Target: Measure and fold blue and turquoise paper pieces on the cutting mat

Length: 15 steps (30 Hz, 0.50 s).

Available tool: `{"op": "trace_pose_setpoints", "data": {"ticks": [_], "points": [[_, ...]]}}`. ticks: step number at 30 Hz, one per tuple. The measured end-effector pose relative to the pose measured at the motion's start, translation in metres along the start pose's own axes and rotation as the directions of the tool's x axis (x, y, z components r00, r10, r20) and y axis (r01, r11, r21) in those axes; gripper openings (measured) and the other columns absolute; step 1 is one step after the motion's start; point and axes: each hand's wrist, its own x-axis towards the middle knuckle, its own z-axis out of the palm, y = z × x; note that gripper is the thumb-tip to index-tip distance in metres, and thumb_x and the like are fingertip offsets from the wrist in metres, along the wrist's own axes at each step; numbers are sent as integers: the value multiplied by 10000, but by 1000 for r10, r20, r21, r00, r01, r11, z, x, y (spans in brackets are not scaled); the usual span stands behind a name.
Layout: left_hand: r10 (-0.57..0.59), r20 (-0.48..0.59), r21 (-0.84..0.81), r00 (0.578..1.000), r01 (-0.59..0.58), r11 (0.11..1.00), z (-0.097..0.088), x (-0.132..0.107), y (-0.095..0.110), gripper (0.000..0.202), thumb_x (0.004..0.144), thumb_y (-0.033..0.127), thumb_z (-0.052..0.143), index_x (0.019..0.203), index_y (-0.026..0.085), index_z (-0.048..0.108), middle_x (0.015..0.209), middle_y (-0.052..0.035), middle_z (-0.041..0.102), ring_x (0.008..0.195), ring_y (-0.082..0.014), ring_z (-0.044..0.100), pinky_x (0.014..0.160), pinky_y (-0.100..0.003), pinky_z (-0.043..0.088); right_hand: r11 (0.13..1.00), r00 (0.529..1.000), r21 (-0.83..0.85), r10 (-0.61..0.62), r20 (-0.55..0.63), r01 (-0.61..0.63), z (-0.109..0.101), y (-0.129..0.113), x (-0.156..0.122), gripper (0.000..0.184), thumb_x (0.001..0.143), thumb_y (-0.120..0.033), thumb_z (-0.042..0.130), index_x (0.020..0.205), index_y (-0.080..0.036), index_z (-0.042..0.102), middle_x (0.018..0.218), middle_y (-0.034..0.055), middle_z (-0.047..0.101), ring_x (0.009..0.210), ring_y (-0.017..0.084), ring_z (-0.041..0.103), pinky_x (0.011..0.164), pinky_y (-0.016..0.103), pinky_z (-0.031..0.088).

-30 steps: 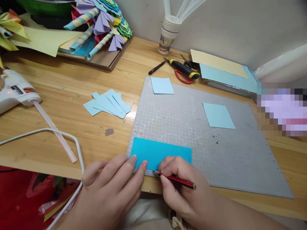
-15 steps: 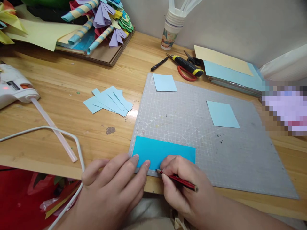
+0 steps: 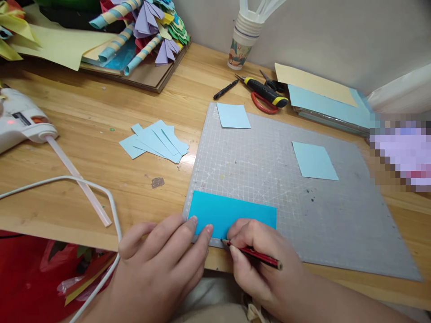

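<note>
A bright blue paper strip (image 3: 232, 215) lies along the near left edge of the grey cutting mat (image 3: 269, 166). My left hand (image 3: 164, 260) is open, its fingertips resting on the strip's left part. In my right hand (image 3: 262, 255) is a red and black pencil (image 3: 261, 256), its tip at the near edge of the strip just right of my left index finger. The right hand's knuckles cover the strip's lower right part. Two pale blue paper squares lie farther off on the mat, one at the far left corner (image 3: 233, 115) and one to the right (image 3: 314, 160).
Pale blue paper pieces (image 3: 158, 141) lie left of the mat. A glue gun (image 3: 25, 117) with a glue stick and white cable is at far left. Behind the mat are a pen (image 3: 225, 89), black-yellow cutter (image 3: 266, 92), paper cups (image 3: 242, 45) and stacked paper (image 3: 330, 105).
The scene sits slightly farther right in the picture. Both hands, the pencil and the blue strip keep nearly the same places relative to one another.
</note>
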Motion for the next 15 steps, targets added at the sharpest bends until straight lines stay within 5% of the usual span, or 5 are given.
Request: {"op": "trace_pose_setpoints", "data": {"ticks": [8,13,15], "points": [[14,-21,-6,1000,-14,1000,-3,5,-1,195,906,267,541,1013,259,704,963,0,735,934,-198,616,785,-362,381,996,999,80,45,7,-46,2,3,-2,161,842,-121,454,748,-231,384,674,-9,522,586,124,485,525,275,418],[-40,-43,-30,998,39,999,-5,3,5,196,887,258,566,1028,243,702,996,-19,731,937,-217,612,772,-366,376,910,943,414,136,-304,2,-3,3,-7,125,966,-190,407,970,-260,511,811,5,613,670,123,577,590,270,485],[-90,-62,-28,994,88,996,-3,-1,9,214,883,281,566,1046,244,700,1015,-36,720,925,-224,604,789,-376,371,894,943,447,139,-303,12,-9,3,-3,175,1001,-234,357,1046,-283,518,887,11,644,722,127,602,644,288,504]]}}
